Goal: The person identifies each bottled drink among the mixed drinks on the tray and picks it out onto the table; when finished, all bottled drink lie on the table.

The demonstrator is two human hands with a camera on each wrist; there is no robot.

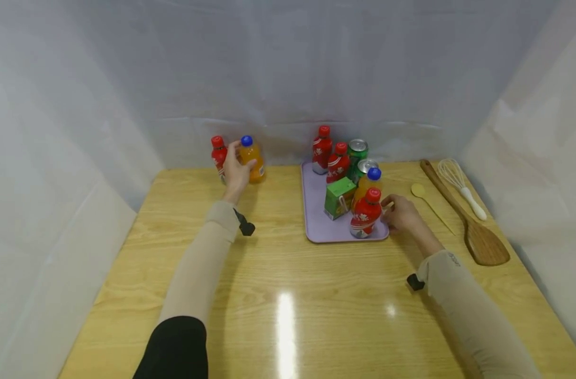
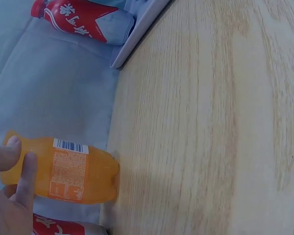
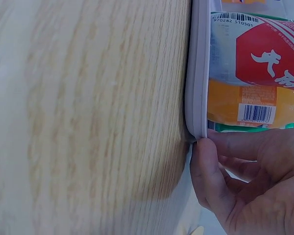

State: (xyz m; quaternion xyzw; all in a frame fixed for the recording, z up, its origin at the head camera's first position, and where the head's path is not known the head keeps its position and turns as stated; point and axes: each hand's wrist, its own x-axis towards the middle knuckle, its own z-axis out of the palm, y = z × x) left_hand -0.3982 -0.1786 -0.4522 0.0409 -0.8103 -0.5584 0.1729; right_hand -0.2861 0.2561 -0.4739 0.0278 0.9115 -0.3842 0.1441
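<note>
While pinching the near right corner of a flat lilac tray (image 1: 316, 200) between the right hand's (image 1: 404, 215) thumb and fingers, grips a blue-capped, clear plastic bottle of orange drink (image 1: 254, 162) with the left hand (image 1: 236, 171), thumb and fingers curled round its upper part. Has that bottle at the back edge of the light wooden surface (image 1: 340, 295), nearer the back left corner than the tray, just beside a red-capped, red-labelled plastic bottle (image 1: 218, 154) (partly covered by the hand). Seems to be securing the grasp; would need next to hold firmly and lift without knocking that neighbour. Shows bright orange through smooth, rounded sides, with an orange label (image 2: 68, 169) bearing a barcode. Cannot tell whether fully resting on its base.
</note>
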